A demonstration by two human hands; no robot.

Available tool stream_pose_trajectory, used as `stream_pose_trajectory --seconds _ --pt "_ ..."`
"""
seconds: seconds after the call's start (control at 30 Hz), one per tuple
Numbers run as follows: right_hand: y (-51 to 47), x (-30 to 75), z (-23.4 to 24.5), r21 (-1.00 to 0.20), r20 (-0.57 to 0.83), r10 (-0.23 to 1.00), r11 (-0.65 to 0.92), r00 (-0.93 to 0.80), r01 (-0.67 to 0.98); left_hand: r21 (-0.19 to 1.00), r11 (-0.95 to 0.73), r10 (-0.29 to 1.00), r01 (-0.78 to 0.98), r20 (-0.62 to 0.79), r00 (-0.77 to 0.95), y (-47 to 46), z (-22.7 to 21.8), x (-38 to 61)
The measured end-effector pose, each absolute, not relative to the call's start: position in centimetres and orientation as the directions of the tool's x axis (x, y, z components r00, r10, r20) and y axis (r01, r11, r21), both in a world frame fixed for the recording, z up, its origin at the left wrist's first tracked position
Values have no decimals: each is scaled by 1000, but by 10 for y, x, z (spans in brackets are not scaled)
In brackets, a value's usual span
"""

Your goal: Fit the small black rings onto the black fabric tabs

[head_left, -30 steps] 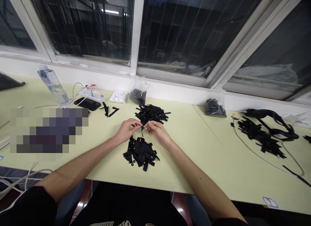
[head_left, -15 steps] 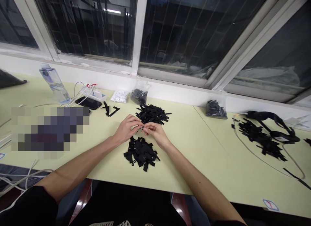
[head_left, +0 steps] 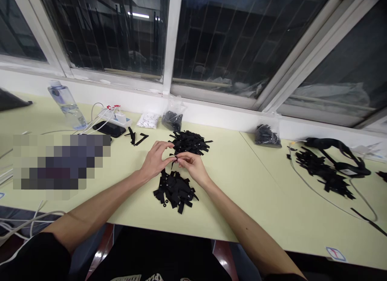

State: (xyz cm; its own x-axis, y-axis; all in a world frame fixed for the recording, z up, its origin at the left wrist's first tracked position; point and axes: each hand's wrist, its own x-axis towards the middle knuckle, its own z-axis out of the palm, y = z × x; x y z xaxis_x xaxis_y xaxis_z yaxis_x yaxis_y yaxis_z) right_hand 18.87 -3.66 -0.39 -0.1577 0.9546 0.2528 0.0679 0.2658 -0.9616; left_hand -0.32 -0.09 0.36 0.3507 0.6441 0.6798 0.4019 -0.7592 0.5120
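Note:
My right hand [head_left: 192,165] pinches a small black fabric strip [head_left: 173,165] between thumb and fingertips, and the strip's end hangs below. Beside it, my left hand [head_left: 155,160] has its thumb and index finger spread apart; the thumb tip is close to the strip, and whether it touches cannot be told. Just beyond the hands lies a heap of black strips [head_left: 192,142]. Nearer to me is a second pile of black strips [head_left: 175,192], some with small white marks. Two small black rings [head_left: 165,202] lie at its left edge.
Along the wall stand a water bottle [head_left: 68,105], a power strip [head_left: 117,119], a white packet [head_left: 148,120] and clear bags of black parts [head_left: 172,120] [head_left: 267,136]. A phone [head_left: 109,128] lies at left. At right are more strips [head_left: 323,172], a black headset [head_left: 352,168] and a cable.
My left index finger has lifted away from the thumb, opening the left pinch. My right hand keeps hold of the black fabric strip, whose end now hangs down.

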Motion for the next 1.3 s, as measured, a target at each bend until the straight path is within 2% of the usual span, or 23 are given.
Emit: stream_pose_trajectory --seconds 0.2,0.4,0.6,0.8,0.97,1.3 --pt "-38 188 -3 -953 267 956 280 -117 114 557 -680 714 477 651 258 -1 2 -4" --pt "-40 188 -4 -897 348 931 364 -107 250 544 -723 690 425 578 435 -4 3 -3" --pt "-43 188 -1 -769 478 873 467 -93 436 508 -749 662 424 554 505 -3 0 -1" --pt "-45 191 -2 -594 563 800 567 -209 571 499 -759 649 418 536 540 -4 -2 0" --pt "-43 196 -8 -464 600 737 637 -310 616 526 -761 642 380 522 562 -6 1 1" --pt "-44 197 -9 -334 588 695 675 -414 658 644 -707 680 292 507 530 -7 0 2"
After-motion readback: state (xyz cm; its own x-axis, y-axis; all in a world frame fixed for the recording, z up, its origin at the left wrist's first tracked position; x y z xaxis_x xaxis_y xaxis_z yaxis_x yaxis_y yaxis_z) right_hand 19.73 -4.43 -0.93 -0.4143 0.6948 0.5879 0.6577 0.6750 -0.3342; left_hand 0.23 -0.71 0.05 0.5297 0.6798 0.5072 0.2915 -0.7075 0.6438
